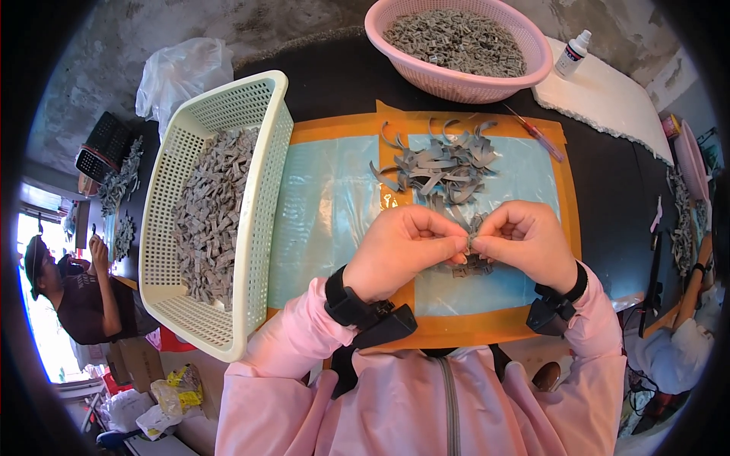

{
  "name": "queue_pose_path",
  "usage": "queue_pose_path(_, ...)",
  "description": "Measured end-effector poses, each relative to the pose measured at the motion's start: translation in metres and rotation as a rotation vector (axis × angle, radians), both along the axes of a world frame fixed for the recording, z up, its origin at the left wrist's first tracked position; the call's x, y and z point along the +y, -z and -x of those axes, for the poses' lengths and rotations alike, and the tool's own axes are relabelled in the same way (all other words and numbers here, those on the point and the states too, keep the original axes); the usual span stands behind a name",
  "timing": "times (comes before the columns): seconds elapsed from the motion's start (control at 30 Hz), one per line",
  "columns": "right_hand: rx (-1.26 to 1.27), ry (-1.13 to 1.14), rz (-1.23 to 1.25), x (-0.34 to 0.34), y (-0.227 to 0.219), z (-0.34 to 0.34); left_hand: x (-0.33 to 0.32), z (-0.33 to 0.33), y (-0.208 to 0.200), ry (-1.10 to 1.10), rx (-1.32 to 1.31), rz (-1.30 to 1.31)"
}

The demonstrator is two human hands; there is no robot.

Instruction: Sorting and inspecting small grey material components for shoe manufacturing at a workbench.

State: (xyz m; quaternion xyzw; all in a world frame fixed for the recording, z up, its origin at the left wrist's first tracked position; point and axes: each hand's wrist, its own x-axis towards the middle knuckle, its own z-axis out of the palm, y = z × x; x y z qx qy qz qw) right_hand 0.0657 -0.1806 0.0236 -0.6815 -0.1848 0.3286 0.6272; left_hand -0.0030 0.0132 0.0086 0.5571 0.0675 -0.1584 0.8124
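Note:
My left hand (403,251) and my right hand (531,242) meet over a blue work sheet (327,190), thumbs and forefingers pinched together. Between the fingertips is a small grey piece (473,226), mostly hidden, so its exact kind does not show. Just beyond my hands lies a loose heap of curved grey strips (441,163). Several short grey pieces (475,267) lie on the sheet under my fingers. Both wrists wear black straps with small black devices.
On the left stands a pale green basket (262,182) of short grey pieces. A pink basket (456,82), also filled with grey pieces, stands at the back. To its right are a screwdriver-like tool (536,135), a white bottle (572,53) and a foam board (608,99). Other people sit at both sides.

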Motion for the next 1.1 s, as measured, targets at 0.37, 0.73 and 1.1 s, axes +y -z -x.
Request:
queue_pose_path(0.37,0.198,-0.128,-0.081,-0.006,-0.005,-0.006,0.002,0.001,0.003,0.121,0.174,0.336)
queue_pose_path(0.73,0.086,-0.106,-0.079,-0.004,-0.002,-0.002,0.003,0.000,0.007,0.155,0.112,0.312)
queue_pose_path(1.1,0.007,0.036,-0.164,0.000,-0.001,0.009,0.006,-0.002,0.005,0.108,0.119,0.401)
